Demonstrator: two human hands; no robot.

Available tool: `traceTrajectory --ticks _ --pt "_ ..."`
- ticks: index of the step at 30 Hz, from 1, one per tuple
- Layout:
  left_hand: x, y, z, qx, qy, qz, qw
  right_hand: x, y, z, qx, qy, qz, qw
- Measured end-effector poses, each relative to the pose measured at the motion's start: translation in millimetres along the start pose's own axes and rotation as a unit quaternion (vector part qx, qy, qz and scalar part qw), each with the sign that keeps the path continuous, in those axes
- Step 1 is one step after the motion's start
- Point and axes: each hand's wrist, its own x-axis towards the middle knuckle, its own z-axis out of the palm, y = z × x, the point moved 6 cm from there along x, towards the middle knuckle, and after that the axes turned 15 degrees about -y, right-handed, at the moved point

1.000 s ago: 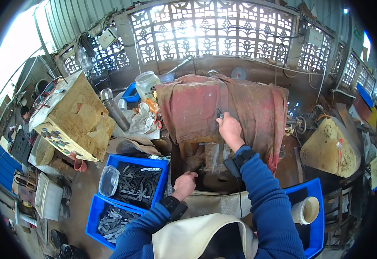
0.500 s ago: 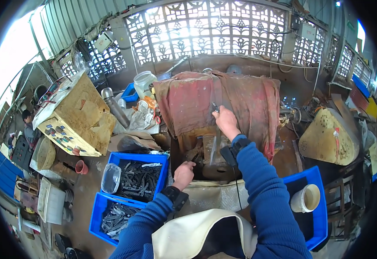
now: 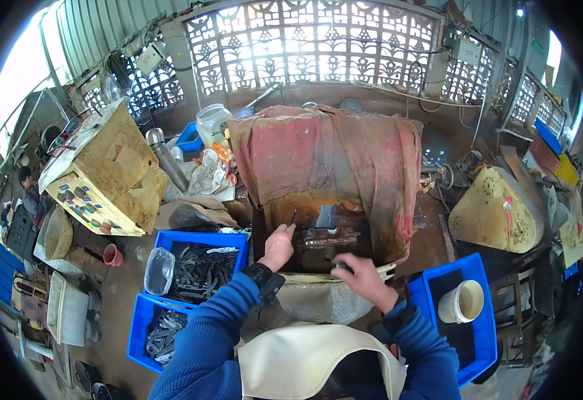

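Observation:
In front of me is a machine draped with a red-brown stained cloth (image 3: pixel 278 157). Below the cloth's edge a dark, wet opening shows a metal part (image 3: pixel 331 241). My left hand (image 3: pixel 278 248) is closed at the opening's left side, with a thin dark strip (image 3: pixel 294 216) pointing up from its fingers. At the opening's near right edge, my right hand (image 3: pixel 366 280) is closed round a small dark object (image 3: pixel 342 266); its kind I cannot make out. A cream apron (image 3: pixel 305 357) covers my front.
To the left stand a blue bin (image 3: pixel 201 239) of dark flat strips with a clear tub (image 3: pixel 160 272), and another blue bin (image 3: pixel 138 337) of greyer strips. On the right a blue bin (image 3: pixel 476 280) holds a cream bucket (image 3: pixel 461 302). A stained control box (image 3: pixel 108 170) stands far left.
My right hand has come down from the cloth to the opening's near edge. My left hand has risen slightly, and a strip now shows above its fingers. The cloth hangs differently, exposing more of the opening.

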Motion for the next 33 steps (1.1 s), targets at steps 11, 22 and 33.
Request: traceTrajectory --ticks 11,22,33 --pt "26 3 46 0.119 -0.194 0.031 0.973 -50 14 38 -0.023 -0.072 -0.018 0.997" --pt "7 -7 58 0.135 -0.244 0.007 0.960 -68 17 49 0.107 -0.189 0.096 0.971" --pt "3 59 -26 -0.144 -0.081 -0.107 0.980 18 110 2 0.658 0.093 0.102 0.740"
